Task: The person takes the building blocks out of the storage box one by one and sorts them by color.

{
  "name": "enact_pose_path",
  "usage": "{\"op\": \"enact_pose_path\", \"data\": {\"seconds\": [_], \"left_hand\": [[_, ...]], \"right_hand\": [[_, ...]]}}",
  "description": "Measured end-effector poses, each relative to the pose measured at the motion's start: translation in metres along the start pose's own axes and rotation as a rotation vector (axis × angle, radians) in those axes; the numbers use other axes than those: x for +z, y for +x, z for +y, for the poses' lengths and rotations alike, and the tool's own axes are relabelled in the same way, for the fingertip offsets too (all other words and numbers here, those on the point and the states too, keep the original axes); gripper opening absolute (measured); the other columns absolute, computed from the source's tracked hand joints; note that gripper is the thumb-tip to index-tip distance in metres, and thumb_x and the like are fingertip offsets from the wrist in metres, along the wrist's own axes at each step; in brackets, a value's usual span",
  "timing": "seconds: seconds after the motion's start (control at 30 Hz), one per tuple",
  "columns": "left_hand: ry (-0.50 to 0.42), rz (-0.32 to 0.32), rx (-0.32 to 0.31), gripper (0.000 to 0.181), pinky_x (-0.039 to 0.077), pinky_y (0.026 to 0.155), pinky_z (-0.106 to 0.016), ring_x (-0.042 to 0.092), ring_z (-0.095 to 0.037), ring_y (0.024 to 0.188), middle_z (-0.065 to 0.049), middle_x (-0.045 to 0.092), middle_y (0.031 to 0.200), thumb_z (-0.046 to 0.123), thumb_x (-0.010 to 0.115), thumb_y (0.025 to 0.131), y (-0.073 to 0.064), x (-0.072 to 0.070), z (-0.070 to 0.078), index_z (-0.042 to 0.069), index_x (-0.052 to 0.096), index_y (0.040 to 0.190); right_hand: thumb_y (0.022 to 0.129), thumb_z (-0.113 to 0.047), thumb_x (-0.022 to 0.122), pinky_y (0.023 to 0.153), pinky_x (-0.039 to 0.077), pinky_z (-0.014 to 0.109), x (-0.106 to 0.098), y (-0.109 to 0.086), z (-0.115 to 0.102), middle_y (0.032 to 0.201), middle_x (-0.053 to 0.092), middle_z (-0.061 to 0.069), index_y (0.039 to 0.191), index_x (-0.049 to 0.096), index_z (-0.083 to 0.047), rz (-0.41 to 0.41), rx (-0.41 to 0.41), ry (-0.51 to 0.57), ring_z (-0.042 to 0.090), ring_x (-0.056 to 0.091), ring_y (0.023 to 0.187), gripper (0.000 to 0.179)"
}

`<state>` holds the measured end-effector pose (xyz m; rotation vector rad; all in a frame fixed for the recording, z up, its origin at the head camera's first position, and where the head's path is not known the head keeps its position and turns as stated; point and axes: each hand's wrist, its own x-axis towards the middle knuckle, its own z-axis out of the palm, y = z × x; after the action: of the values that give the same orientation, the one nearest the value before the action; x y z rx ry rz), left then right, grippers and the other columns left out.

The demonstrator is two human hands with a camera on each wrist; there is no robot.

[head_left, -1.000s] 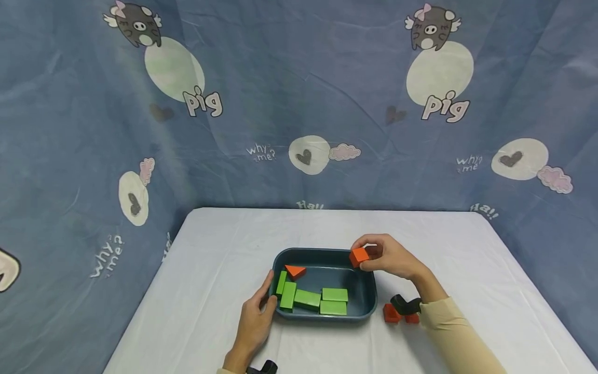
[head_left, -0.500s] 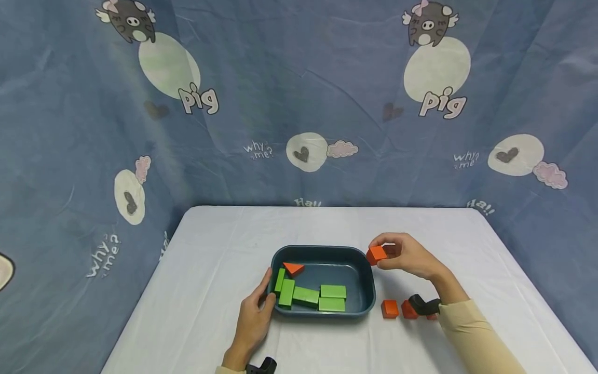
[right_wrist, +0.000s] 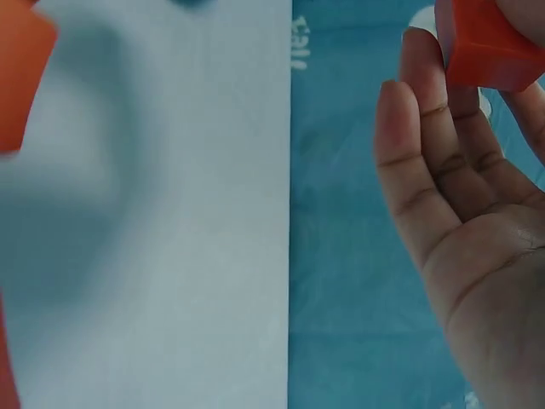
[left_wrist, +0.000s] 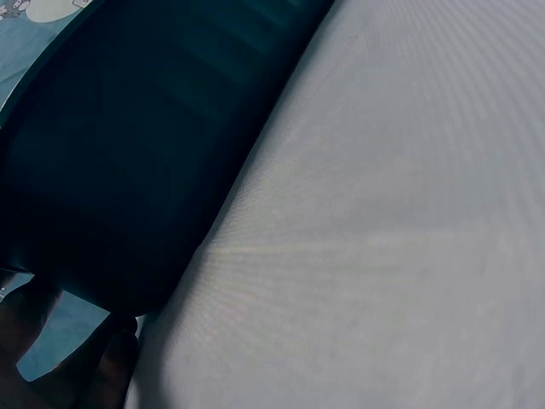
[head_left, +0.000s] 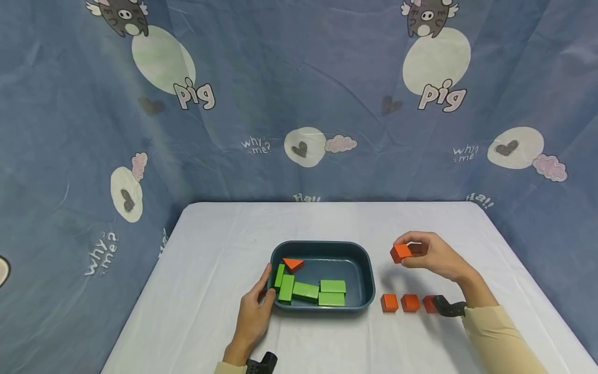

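In the head view my right hand (head_left: 432, 254) pinches an orange cube block (head_left: 400, 253) between thumb and fingertips, above the table to the right of a dark blue tray (head_left: 369, 259). The right wrist view shows the same held cube (right_wrist: 494, 51) at its top right corner. My left hand (head_left: 254, 314) lies against the tray's left end, fingers fairly straight along the outer wall and thumb at the near left corner. Inside the tray are an orange triangular block (head_left: 293, 264) and several green rectangular blocks (head_left: 306, 292), mostly along the near side.
A row of three orange cubes lies right of the tray: a left cube (head_left: 389, 303), a middle cube (head_left: 410, 303) and a right cube (head_left: 430, 304) partly hidden by the black wrist mount (head_left: 448, 306). A white-covered table (head_left: 327, 221) meets a blue printed curtain (head_left: 224, 171) behind.
My right hand has moved right with the orange cube, from over the tray's right rim to beyond it. The row of cubes shows more fully. The left hand stays at the tray.
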<state>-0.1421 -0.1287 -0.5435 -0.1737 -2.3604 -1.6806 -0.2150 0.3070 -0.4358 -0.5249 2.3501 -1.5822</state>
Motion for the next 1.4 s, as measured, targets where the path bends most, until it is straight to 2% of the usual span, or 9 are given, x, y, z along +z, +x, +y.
{"op": "enact_pose_path", "data": {"seconds": [0.2,0.4,0.47,0.67,0.83,1.07,1.23,1.4], "left_hand": [[-0.004,-0.008,-0.027,0.053,0.036,0.105,-0.011,0.045,-0.016,0.139,0.002,0.047,0.154,0.005,0.06,0.101,0.002,0.001,0.002,0.013,0.048,0.153],[-0.003,-0.017,-0.06,0.055,0.036,0.106,-0.012,0.043,-0.012,0.14,0.007,0.045,0.155,0.005,0.059,0.101,0.0,0.001,0.0,0.015,0.047,0.154],[0.002,-0.011,-0.046,0.055,0.036,0.106,-0.011,0.044,-0.016,0.14,0.004,0.046,0.155,0.005,0.059,0.101,0.0,0.001,0.0,0.014,0.047,0.154],[-0.003,-0.01,-0.058,0.054,0.035,0.106,-0.01,0.044,-0.014,0.14,0.007,0.047,0.154,0.007,0.06,0.101,-0.002,0.002,0.0,0.014,0.048,0.153],[0.013,-0.009,-0.035,0.052,0.035,0.105,-0.009,0.044,-0.015,0.139,0.005,0.046,0.154,0.011,0.06,0.103,-0.002,0.001,0.0,0.014,0.047,0.154],[0.001,-0.008,-0.007,0.051,0.035,0.104,-0.009,0.043,-0.016,0.14,0.003,0.046,0.154,0.01,0.058,0.104,-0.001,0.001,0.0,0.015,0.047,0.154],[0.003,-0.005,-0.004,0.052,0.035,0.105,-0.01,0.044,-0.016,0.14,0.003,0.047,0.154,0.009,0.059,0.103,0.0,0.001,-0.001,0.015,0.047,0.153],[0.01,-0.007,-0.027,0.053,0.034,0.105,-0.009,0.043,-0.015,0.14,0.004,0.046,0.154,0.006,0.059,0.103,0.0,0.001,0.0,0.014,0.047,0.154]], "right_hand": [[0.086,0.003,0.075,0.08,0.061,0.033,-0.011,-0.023,0.004,0.108,0.07,0.02,0.12,0.065,0.004,0.065,0.025,-0.003,0.024,0.071,0.095,0.034],[0.088,0.001,0.075,0.079,0.061,0.034,-0.021,-0.044,0.015,0.108,0.071,0.016,0.121,0.065,0.002,0.124,0.052,-0.006,0.026,0.071,0.094,0.034],[0.088,0.001,0.075,0.079,0.061,0.035,-0.023,-0.049,0.017,0.107,0.071,0.015,0.121,0.064,0.003,0.135,0.059,-0.009,0.027,0.071,0.094,0.035],[0.088,0.0,0.075,0.078,0.061,0.033,-0.026,-0.068,0.021,0.107,0.072,0.015,0.123,0.063,0.005,0.151,0.097,-0.031,0.029,0.071,0.093,0.036],[0.089,-0.002,0.076,0.076,0.06,0.031,-0.032,-0.083,0.028,0.107,0.073,0.014,0.124,0.063,0.006,0.155,0.121,-0.065,0.021,0.071,0.092,0.038],[0.088,-0.005,0.078,0.075,0.058,0.026,-0.04,-0.096,0.04,0.106,0.074,0.01,0.125,0.065,0.005,0.173,0.166,-0.155,0.014,0.069,0.09,0.041],[0.087,-0.007,0.079,0.075,0.057,0.026,-0.042,-0.102,0.047,0.109,0.073,0.011,0.127,0.063,0.008,0.18,0.213,-0.154,0.015,0.068,0.093,0.045],[0.086,-0.009,0.08,0.074,0.056,0.026,-0.039,-0.107,0.055,0.11,0.073,0.011,0.128,0.063,0.007,0.193,0.253,-0.139,0.011,0.068,0.094,0.048]]}}
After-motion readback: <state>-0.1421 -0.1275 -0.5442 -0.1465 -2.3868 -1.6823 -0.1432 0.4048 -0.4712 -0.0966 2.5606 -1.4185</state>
